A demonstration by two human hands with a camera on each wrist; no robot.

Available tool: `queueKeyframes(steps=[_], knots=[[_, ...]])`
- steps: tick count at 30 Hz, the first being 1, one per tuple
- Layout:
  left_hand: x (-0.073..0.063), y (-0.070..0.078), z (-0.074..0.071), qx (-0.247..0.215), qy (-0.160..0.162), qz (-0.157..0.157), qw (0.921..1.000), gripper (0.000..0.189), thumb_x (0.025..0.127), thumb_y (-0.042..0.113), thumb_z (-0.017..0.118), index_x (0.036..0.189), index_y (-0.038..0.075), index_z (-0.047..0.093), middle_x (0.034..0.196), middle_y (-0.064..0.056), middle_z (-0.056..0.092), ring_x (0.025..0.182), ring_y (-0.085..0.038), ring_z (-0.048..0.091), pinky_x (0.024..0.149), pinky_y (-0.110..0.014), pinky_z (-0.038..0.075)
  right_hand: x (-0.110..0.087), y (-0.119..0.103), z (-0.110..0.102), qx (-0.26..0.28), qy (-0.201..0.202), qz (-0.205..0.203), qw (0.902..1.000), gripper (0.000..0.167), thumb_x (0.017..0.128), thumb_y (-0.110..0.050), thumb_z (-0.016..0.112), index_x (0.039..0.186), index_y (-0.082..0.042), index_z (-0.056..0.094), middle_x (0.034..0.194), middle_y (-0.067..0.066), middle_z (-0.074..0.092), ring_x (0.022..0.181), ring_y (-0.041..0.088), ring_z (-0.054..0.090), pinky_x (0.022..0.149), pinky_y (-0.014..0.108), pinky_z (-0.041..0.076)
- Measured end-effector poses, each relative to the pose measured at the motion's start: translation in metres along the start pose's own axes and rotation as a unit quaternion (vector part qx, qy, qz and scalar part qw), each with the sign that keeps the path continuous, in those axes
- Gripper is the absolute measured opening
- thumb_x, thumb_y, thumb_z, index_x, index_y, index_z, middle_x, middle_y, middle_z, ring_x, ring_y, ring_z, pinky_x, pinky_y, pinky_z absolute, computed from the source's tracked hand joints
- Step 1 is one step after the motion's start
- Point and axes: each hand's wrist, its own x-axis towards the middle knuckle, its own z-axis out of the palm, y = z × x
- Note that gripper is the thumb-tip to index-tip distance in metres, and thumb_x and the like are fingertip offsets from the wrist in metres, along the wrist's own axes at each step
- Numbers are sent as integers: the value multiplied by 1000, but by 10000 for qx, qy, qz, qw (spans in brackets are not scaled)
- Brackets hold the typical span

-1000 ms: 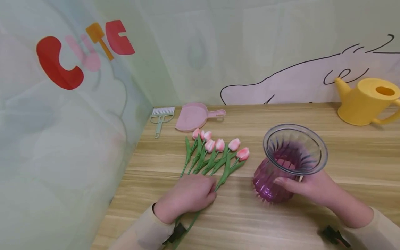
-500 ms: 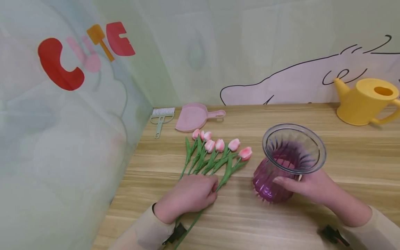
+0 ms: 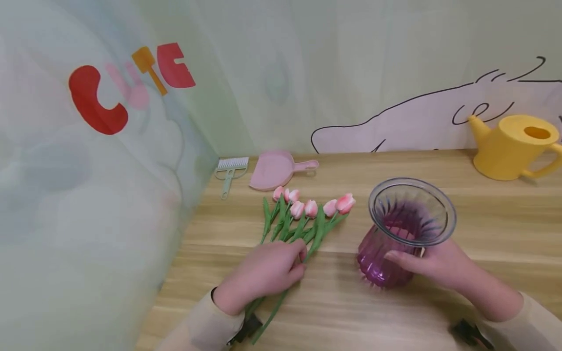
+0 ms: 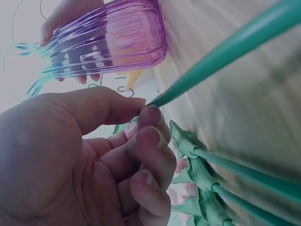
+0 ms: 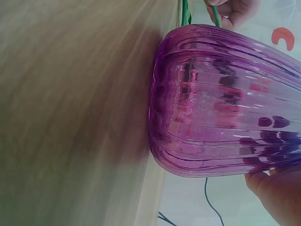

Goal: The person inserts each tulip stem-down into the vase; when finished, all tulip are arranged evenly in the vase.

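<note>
My left hand (image 3: 265,270) pinches the green stem (image 4: 221,54) of one pink tulip (image 3: 345,203) between thumb and fingertips. That tulip's head is at the right end of the bunch, higher than the others. Several more pink tulips (image 3: 297,209) with green leaves lie on the table, beyond and beneath the hand; part of their stems is hidden by it. My right hand (image 3: 443,263) grips a ribbed glass vase (image 3: 386,256), purple at the base and clear at its flared rim. The vase stands upright, mouth up, to the right of the tulips. In the right wrist view, fingers show through its glass (image 5: 202,103).
A pink dustpan (image 3: 272,170) and a small green-handled brush (image 3: 228,173) lie at the back left of the wooden table (image 3: 342,312). A yellow watering can (image 3: 511,146) stands at the back right. Printed cloth walls (image 3: 281,87) border the left and back.
My left hand has raised the rightmost tulip slightly, its head moving up and away from me while its stem shifts under the fingers. The right hand keeps its grip on the vase, which barely moves.
</note>
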Motion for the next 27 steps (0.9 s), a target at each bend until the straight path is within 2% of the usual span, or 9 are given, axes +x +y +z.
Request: queueKeyframes(steps=[2, 5, 12, 20, 27], knots=[[-3, 1, 0, -96, -36, -78, 9999, 6, 95, 23, 64, 98, 19, 60, 63, 14, 49, 55, -5, 47, 49, -24, 41, -2, 1, 2, -43, -42, 36, 10000, 82, 66, 11, 86, 138, 2, 47, 124, -7, 64, 113, 7, 63, 99, 13, 50], [-4, 1, 1, -152, 71, -102, 9998, 5, 93, 23, 63, 96, 21, 60, 64, 15, 50, 56, -4, 47, 49, -24, 41, -4, 2, 2, -23, -53, 47, 10000, 83, 66, 12, 85, 139, 1, 46, 124, -7, 64, 113, 7, 63, 98, 13, 51], [-3, 2, -3, -235, 326, 79, 9992, 6, 90, 20, 65, 96, 21, 62, 68, 16, 51, 58, -1, 48, 50, -22, 41, -2, 2, 2, 79, 18, -175, 9998, 88, 63, 15, 85, 140, 3, 45, 125, -4, 64, 113, 8, 63, 98, 13, 52], [-2, 2, -5, -474, 605, 162, 9969, 6, 92, 18, 67, 97, 18, 65, 72, 12, 52, 63, -4, 49, 55, -21, 43, -1, 3, 2, 125, 23, -210, 9997, 86, 62, 16, 84, 138, 4, 46, 124, -3, 64, 112, 8, 63, 97, 14, 52], [0, 2, -6, -654, 718, 230, 9950, 3, 93, 16, 69, 96, 17, 67, 72, 13, 54, 64, -4, 50, 58, -21, 44, -2, 3, 2, 193, 30, -218, 9996, 85, 62, 17, 83, 138, 4, 47, 123, -3, 65, 111, 9, 64, 97, 14, 52]])
